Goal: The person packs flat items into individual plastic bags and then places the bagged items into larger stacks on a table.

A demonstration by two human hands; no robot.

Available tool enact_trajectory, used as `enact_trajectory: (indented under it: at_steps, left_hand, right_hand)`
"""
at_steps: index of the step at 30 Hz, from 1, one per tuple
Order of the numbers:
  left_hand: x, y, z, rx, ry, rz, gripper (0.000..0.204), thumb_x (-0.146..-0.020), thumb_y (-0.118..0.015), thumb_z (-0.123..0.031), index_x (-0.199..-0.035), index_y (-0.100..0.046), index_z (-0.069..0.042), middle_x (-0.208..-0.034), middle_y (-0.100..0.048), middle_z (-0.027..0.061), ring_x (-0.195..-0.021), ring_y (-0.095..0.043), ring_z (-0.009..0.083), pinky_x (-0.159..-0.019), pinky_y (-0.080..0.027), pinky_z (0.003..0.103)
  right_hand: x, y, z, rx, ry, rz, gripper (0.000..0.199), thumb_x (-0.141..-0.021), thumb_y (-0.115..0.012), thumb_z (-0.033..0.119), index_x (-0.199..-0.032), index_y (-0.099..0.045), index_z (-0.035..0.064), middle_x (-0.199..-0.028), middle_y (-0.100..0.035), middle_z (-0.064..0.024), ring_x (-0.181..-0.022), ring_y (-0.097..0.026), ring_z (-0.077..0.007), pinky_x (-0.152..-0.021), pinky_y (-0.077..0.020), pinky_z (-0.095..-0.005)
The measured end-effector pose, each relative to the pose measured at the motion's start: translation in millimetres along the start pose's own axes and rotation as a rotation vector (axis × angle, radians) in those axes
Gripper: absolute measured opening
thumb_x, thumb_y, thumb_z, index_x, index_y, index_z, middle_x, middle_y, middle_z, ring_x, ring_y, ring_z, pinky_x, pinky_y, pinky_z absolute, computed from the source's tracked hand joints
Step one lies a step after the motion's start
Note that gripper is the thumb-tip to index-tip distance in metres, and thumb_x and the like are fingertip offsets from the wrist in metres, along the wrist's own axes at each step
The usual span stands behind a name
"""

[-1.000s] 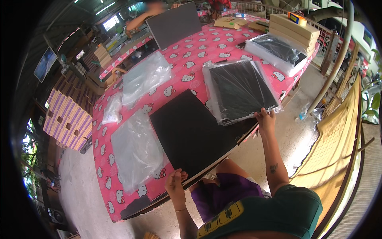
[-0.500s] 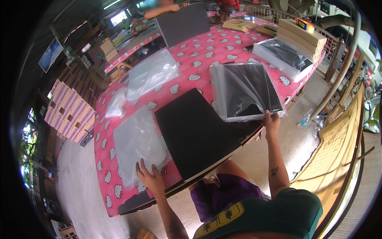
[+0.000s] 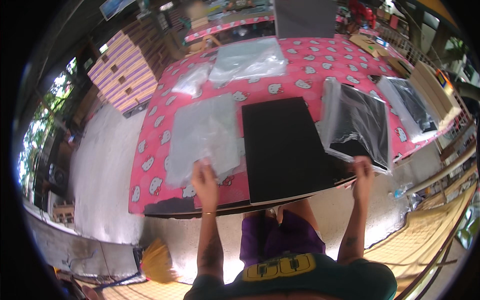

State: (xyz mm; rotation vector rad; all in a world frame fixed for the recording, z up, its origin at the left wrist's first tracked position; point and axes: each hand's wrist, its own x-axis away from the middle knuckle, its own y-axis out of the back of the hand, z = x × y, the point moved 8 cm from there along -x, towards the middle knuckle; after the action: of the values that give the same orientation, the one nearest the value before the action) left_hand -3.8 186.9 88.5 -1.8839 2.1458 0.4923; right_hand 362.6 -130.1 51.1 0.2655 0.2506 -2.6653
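Observation:
A pile of clear plastic bags [image 3: 202, 135] lies left of centre on the table. My left hand [image 3: 205, 182] is at its near edge, its somewhat blurred fingers drawn together on the plastic. Beside the pile a flat black panel [image 3: 280, 145] lies bare along the table's front edge. To its right, a black panel in a clear plastic sleeve [image 3: 360, 120] rests slightly askew, partly over a dark surface. My right hand [image 3: 362, 175] is at the sleeve's near edge with curled fingers; their grip is partly hidden.
More clear plastic bags [image 3: 250, 60] lie on the pink patterned tablecloth [image 3: 300, 65]. At the far right are another sleeved panel [image 3: 410, 105] and cardboard boxes [image 3: 435, 95]. A grey panel [image 3: 305, 19] stands upright at the far edge. Stacked cartons [image 3: 125, 70] and a broom [image 3: 157, 262] stand left.
My view has turned, shifting the table rightward. The fingers of my left hand, spread before, are drawn together at the bags. My right hand remains by the sleeved panel's near edge.

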Motion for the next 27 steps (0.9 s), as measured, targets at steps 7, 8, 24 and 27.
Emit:
enact_trajectory:
  at_steps: [7, 8, 24, 27]
  left_hand:
    - [77, -95, -72, -0.096, -0.209, 0.508, 0.016, -0.088, -0.067, -0.017, -0.092, -0.063, -0.002, -0.07, -0.062, 0.0145, -0.05, -0.058, 0.0207, -0.048, -0.043, 0.032]
    - [82, -95, -70, -0.106, -0.168, 0.527, 0.016, -0.088, -0.067, -0.017, -0.09, -0.062, -0.001, -0.07, -0.062, 0.0151, -0.051, -0.058, 0.023, -0.048, -0.043, 0.032]
    - [91, -75, -75, -0.07, -0.214, 0.408, 0.025, -0.087, -0.069, -0.011, -0.108, -0.061, -0.001, -0.089, -0.06, 0.0106, -0.081, -0.062, 0.0163, -0.072, -0.05, 0.03]
    - [91, -87, -83, 0.005, -0.153, 0.397, 0.024, -0.087, -0.068, -0.009, -0.107, -0.061, 0.002, -0.091, -0.06, 0.0082, -0.083, -0.062, 0.0155, -0.076, -0.05, 0.028]
  right_hand:
    - [94, -210, 10, -0.514, -0.365, 0.739, 0.037, -0.09, -0.065, 0.012, -0.124, -0.055, 0.0012, -0.11, -0.064, -0.0074, -0.103, -0.06, -0.0164, -0.09, -0.0495, -0.0315]
    - [91, -212, -3, -0.541, -0.396, 0.702, 0.036, -0.091, -0.065, 0.011, -0.123, -0.055, 0.0006, -0.11, -0.064, -0.0078, -0.103, -0.06, -0.0169, -0.091, -0.0493, -0.0324]
    - [72, -163, -29, -0.827, -0.485, 0.338, 0.028, -0.089, -0.062, -0.002, -0.116, -0.055, 0.0023, -0.099, -0.062, -0.0038, -0.093, -0.062, -0.0128, -0.084, -0.0512, -0.0291]
    - [88, -173, -18, -0.848, -0.481, 0.409, 0.031, -0.087, -0.062, -0.005, -0.116, -0.055, 0.0041, -0.098, -0.062, -0.0026, -0.091, -0.061, -0.0118, -0.082, -0.0505, -0.0271]
